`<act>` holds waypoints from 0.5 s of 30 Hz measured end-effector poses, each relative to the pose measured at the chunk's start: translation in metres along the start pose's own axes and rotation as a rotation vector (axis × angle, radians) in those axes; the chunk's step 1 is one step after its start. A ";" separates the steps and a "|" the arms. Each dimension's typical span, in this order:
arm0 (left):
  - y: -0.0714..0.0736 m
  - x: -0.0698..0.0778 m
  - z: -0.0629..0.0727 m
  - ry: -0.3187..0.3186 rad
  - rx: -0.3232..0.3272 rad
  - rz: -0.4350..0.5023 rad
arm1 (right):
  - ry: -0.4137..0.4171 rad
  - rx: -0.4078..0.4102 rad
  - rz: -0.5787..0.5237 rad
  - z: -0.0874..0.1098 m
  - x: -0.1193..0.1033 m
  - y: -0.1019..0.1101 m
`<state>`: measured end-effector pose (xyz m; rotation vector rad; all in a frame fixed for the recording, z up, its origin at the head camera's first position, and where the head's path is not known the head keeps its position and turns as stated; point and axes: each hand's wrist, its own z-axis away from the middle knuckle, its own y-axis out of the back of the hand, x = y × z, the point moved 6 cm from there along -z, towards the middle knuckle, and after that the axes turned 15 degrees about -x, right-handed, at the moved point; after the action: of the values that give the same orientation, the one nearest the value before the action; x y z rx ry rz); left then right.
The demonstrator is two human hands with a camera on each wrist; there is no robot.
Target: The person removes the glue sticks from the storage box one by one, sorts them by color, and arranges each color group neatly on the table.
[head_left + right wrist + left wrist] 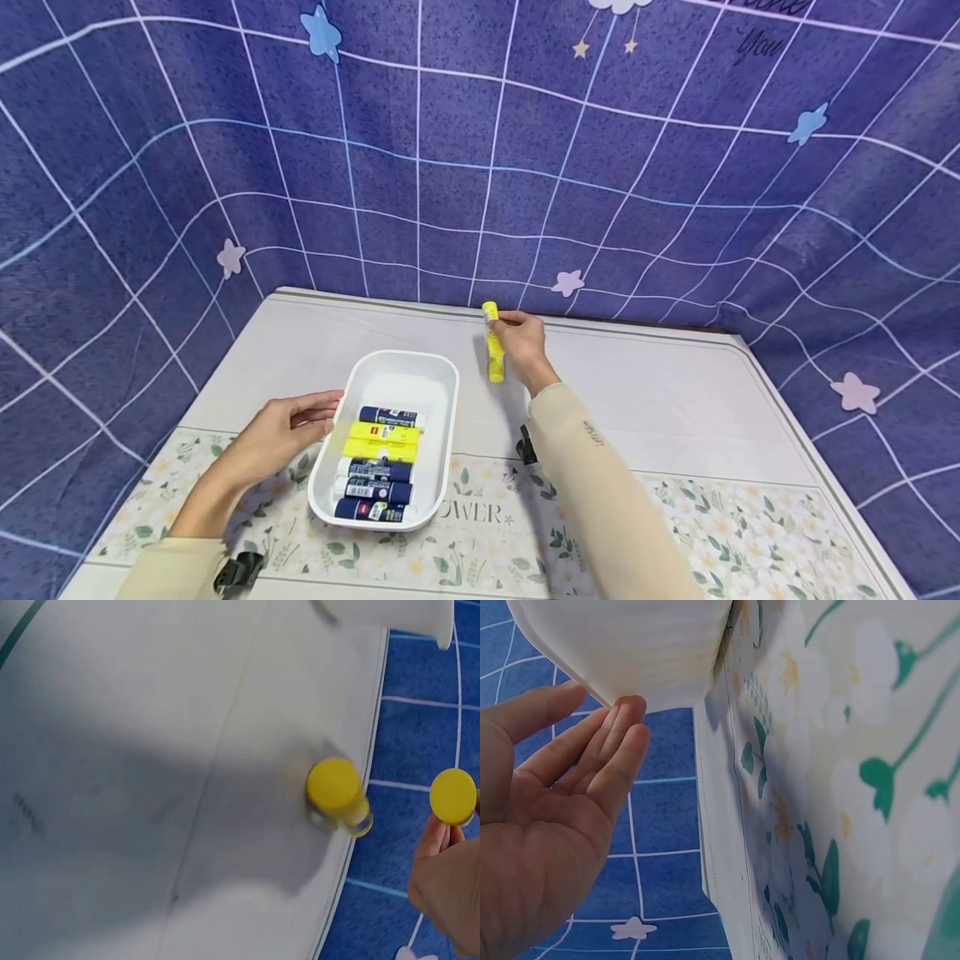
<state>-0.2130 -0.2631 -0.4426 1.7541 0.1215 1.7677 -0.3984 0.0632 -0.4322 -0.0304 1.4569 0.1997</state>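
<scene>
One yellow glue stick (490, 313), head view: pinched in the right hand (522, 340) near the tabletop's (645, 400) far edge; could slip if held loosely. Left wrist: left hand (559, 787) loosely extended, gripping nothing, touching the tray (630, 649); could nudge it. Right wrist: blurred yellow cylinder (334, 784) below; could roll if knocked.

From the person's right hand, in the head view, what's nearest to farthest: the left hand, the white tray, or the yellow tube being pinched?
1. Yellow tube: pinched in the right hand.
2. White tray: off to that hand's left.
3. Left hand: farther left, at the tray's opposite side.
</scene>
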 end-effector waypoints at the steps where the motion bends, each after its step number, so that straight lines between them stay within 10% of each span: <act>1: 0.000 0.000 0.000 -0.002 -0.001 0.002 | -0.001 0.017 0.002 0.000 0.001 0.004; 15: 0.000 0.005 0.001 -0.011 -0.003 -0.040 | -0.146 0.171 0.143 0.004 0.028 0.044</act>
<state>-0.2118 -0.2609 -0.4379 1.7471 0.1488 1.7293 -0.3988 0.1104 -0.4546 0.2237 1.3264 0.1892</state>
